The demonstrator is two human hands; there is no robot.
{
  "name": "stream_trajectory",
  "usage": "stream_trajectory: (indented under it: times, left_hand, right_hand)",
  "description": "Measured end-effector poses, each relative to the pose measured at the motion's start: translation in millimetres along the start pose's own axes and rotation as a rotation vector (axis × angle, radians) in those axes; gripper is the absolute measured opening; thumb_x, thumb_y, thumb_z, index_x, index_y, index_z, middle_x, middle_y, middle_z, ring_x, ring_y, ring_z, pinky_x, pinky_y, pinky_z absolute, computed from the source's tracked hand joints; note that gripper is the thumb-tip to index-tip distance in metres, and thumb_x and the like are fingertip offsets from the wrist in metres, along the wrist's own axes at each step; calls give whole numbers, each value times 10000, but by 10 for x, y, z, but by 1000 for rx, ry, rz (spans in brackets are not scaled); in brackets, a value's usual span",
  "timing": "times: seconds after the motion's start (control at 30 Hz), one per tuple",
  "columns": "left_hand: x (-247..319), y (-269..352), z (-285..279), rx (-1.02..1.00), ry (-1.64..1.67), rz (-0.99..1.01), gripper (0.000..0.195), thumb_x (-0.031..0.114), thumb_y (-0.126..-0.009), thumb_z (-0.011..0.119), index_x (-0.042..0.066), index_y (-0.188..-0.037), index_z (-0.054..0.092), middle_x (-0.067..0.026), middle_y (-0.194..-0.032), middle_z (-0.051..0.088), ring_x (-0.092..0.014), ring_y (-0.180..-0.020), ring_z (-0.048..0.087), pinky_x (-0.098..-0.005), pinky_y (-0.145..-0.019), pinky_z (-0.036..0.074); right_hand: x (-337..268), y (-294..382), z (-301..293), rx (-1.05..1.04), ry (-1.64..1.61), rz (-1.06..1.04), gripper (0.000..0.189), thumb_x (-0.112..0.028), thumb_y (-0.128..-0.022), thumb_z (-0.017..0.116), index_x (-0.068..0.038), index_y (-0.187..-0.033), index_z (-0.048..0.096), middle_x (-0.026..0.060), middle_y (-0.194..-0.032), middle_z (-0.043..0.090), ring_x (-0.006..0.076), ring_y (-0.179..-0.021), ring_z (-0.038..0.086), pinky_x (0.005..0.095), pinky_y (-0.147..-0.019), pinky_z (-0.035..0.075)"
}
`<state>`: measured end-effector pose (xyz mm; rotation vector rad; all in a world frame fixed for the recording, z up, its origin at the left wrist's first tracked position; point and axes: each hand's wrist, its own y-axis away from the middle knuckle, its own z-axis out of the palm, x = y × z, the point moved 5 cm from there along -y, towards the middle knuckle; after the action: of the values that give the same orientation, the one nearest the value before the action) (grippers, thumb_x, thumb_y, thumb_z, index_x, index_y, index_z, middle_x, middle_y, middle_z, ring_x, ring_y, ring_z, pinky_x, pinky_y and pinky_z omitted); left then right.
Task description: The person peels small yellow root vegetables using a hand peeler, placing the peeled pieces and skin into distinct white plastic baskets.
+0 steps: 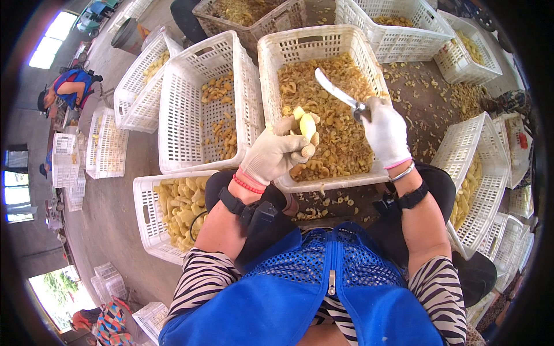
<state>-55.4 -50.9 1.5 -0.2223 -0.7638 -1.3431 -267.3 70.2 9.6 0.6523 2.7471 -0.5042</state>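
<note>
My left hand [270,151], in a soiled knit glove, grips a piece of ginger root [307,126] with pale yellow peeled flesh. In my right hand [386,132], gloved in white, is a knife [336,91] with a curved metal blade. The blade points up and to the left, apart from the ginger. Below both hands stands a white plastic crate [333,185] holding ginger peelings and scraps [331,158]. My left fingers cover part of the ginger, and my right hand hides most of the knife handle.
Left of the peelings, another white crate [173,110] holds scattered ginger pieces [223,138]. Peeled ginger [181,212] fills a crate by my left knee; more lies in a tilted crate [489,173] at right. Scraps litter the floor [415,104]. Other people [73,88] sit at far left.
</note>
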Motion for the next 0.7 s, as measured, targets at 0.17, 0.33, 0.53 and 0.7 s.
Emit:
stream_trajectory:
  times: [0.17,0.33,0.53,0.7]
  left_hand:
    - [5,1,53,43,-4,28,466,-35,-996,604,-4,-1452,517,-160,-1115,672,-196,-878,684,-247,-679,533]
    - [-28,-18,-14,64,-88,77,494,16,-1018,635,31,-1495,508,-163,-1154,686,-209,-938,696,-256,-727,547]
    - [-33,-8,13,85,-92,127,428,1,-1017,634,18,-1439,560,-154,-1143,693,-213,-935,693,-277,-738,543]
    - [-80,-36,-20,121,-159,185,376,-39,-1007,625,-12,-1380,589,-142,-1122,701,-212,-889,682,-281,-712,517]
  right_hand:
    - [-44,16,-35,-2,-122,45,160,-180,-939,716,-37,-966,650,213,-880,687,411,-835,699,494,-736,550]
    - [-49,25,-13,-42,-170,58,164,-167,-931,724,-31,-986,652,217,-885,684,418,-844,694,503,-758,544]
    - [-278,106,-102,-156,-262,-33,114,-117,-911,710,-41,-964,644,200,-908,675,401,-853,692,494,-763,545]
    - [-424,170,-88,-144,-230,-211,103,-124,-905,695,-51,-912,623,179,-854,645,392,-809,682,497,-732,535]
